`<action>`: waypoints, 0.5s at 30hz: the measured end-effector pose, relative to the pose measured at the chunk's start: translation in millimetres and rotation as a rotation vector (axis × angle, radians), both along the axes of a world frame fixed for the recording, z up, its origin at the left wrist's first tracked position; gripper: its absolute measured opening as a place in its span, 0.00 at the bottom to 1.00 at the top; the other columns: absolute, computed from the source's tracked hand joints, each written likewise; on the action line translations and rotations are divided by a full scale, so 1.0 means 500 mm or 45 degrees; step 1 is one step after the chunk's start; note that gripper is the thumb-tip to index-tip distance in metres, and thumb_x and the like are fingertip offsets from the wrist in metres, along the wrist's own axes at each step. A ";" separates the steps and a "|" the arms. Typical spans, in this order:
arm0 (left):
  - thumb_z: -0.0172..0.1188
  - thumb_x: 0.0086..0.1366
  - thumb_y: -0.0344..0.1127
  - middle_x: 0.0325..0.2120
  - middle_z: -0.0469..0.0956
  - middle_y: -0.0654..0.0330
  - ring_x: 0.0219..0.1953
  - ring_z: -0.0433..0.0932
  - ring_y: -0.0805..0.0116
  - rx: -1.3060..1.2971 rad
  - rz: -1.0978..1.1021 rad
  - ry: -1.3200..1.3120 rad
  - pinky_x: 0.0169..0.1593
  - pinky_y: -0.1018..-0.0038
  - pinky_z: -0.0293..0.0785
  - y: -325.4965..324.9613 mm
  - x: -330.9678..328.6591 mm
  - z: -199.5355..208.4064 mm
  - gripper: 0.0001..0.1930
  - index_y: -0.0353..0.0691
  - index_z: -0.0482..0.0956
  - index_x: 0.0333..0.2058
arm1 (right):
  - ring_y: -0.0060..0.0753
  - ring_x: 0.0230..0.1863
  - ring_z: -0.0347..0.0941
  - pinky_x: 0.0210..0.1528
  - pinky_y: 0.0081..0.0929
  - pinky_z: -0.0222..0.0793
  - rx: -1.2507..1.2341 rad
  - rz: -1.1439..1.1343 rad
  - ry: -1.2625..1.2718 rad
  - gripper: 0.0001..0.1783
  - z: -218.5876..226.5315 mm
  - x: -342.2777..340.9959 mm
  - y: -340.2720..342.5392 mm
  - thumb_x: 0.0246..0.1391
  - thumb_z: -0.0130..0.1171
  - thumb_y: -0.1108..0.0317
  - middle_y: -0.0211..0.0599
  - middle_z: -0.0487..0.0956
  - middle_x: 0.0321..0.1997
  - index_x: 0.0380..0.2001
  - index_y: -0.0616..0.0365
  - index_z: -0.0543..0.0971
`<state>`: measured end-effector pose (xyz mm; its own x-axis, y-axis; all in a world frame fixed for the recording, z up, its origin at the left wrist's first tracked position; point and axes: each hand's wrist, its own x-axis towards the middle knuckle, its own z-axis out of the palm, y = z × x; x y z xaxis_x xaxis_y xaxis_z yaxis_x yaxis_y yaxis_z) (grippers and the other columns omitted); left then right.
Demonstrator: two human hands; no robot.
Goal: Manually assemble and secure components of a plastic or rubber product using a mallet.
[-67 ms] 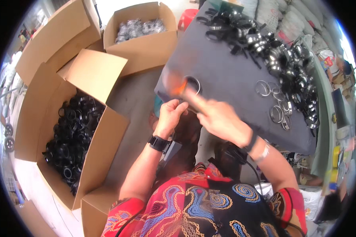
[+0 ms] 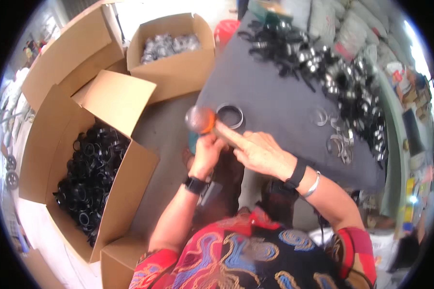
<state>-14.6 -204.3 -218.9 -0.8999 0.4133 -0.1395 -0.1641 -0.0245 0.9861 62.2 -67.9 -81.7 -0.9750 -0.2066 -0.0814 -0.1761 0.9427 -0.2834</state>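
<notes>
1x mallet (image 2: 200,120), grey/orange head, blurred: we're gripping it in R hand (image 2: 266,154), index finger extending twd head, which is showing at table's L edge. L hand (image 2: 206,155): we're bunching fingers narrow just below head; can't tell what, if anything, they're holding. 1x ring (image 2: 242,118): lying on grey table (image 2: 275,108), nr mallet head. Misc. black rings (image 2: 89,168): lying in open carton (image 2: 123,190).

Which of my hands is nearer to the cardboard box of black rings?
Left. Your left hand is to the right of that cardboard box, across a gap; your right hand is farther right, by the grey tabletop.
</notes>
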 end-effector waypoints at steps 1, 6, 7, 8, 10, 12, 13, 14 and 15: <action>0.57 0.64 0.32 0.24 0.78 0.67 0.27 0.73 0.79 0.092 -0.022 0.030 0.32 0.79 0.70 0.009 -0.011 -0.007 0.09 0.34 0.79 0.28 | 0.60 0.35 0.74 0.38 0.48 0.71 0.005 0.017 0.020 0.40 0.025 -0.030 0.000 0.49 0.53 0.71 0.52 0.79 0.37 0.67 0.43 0.57; 0.58 0.64 0.34 0.22 0.77 0.66 0.28 0.71 0.80 0.122 -0.093 0.082 0.35 0.79 0.67 0.001 -0.025 0.022 0.10 0.36 0.78 0.25 | 0.42 0.61 0.69 0.60 0.30 0.64 -0.706 -0.086 0.423 0.40 0.162 -0.068 -0.001 0.52 0.53 0.74 0.52 0.70 0.62 0.69 0.54 0.53; 0.58 0.64 0.34 0.22 0.77 0.66 0.28 0.72 0.80 0.173 -0.098 0.045 0.35 0.79 0.67 -0.005 -0.018 0.024 0.10 0.37 0.78 0.25 | 0.42 0.61 0.69 0.60 0.30 0.64 -0.710 -0.084 0.416 0.40 0.110 -0.070 0.013 0.52 0.53 0.74 0.52 0.70 0.62 0.69 0.54 0.53; 0.58 0.64 0.34 0.22 0.77 0.66 0.28 0.72 0.80 0.197 -0.144 0.065 0.35 0.79 0.67 0.015 -0.018 0.036 0.10 0.37 0.78 0.25 | 0.52 0.51 0.72 0.52 0.37 0.68 -0.588 -0.088 0.417 0.40 0.029 -0.072 0.059 0.51 0.53 0.74 0.56 0.72 0.55 0.68 0.53 0.54; 0.59 0.64 0.34 0.22 0.78 0.66 0.28 0.72 0.79 -0.152 -0.158 0.134 0.36 0.79 0.67 0.008 -0.029 0.024 0.10 0.37 0.79 0.25 | 0.56 0.54 0.72 0.56 0.38 0.68 -0.540 -0.234 0.359 0.40 -0.012 -0.096 0.093 0.50 0.52 0.75 0.57 0.72 0.57 0.68 0.52 0.55; 0.60 0.64 0.34 0.23 0.78 0.65 0.28 0.72 0.80 0.110 -0.123 0.014 0.37 0.79 0.67 0.000 -0.032 -0.009 0.09 0.37 0.79 0.26 | 0.48 0.51 0.75 0.53 0.35 0.70 -0.699 -0.371 0.135 0.40 0.070 -0.112 0.087 0.50 0.52 0.75 0.53 0.72 0.58 0.68 0.51 0.54; 0.60 0.64 0.34 0.23 0.78 0.65 0.28 0.72 0.80 0.156 -0.114 -0.003 0.37 0.79 0.67 -0.009 -0.032 -0.017 0.09 0.37 0.79 0.27 | 0.40 0.47 0.78 0.50 0.32 0.72 -0.858 -0.533 -0.121 0.41 0.090 -0.110 0.081 0.51 0.53 0.75 0.50 0.72 0.59 0.69 0.51 0.54; 0.60 0.64 0.34 0.23 0.78 0.65 0.28 0.72 0.80 0.172 -0.127 0.000 0.37 0.79 0.67 0.009 -0.036 0.003 0.09 0.37 0.79 0.27 | 0.21 0.28 0.74 0.30 0.23 0.74 -0.748 -0.272 0.452 0.41 0.077 -0.108 0.121 0.52 0.52 0.75 0.41 0.71 0.61 0.69 0.50 0.54; 0.60 0.64 0.35 0.23 0.78 0.65 0.28 0.72 0.80 0.151 -0.133 0.020 0.37 0.79 0.67 0.001 -0.032 0.017 0.09 0.37 0.79 0.27 | 0.14 0.19 0.65 0.20 0.18 0.68 -0.982 -0.339 0.462 0.40 0.127 -0.097 0.101 0.52 0.52 0.75 0.41 0.68 0.64 0.69 0.49 0.55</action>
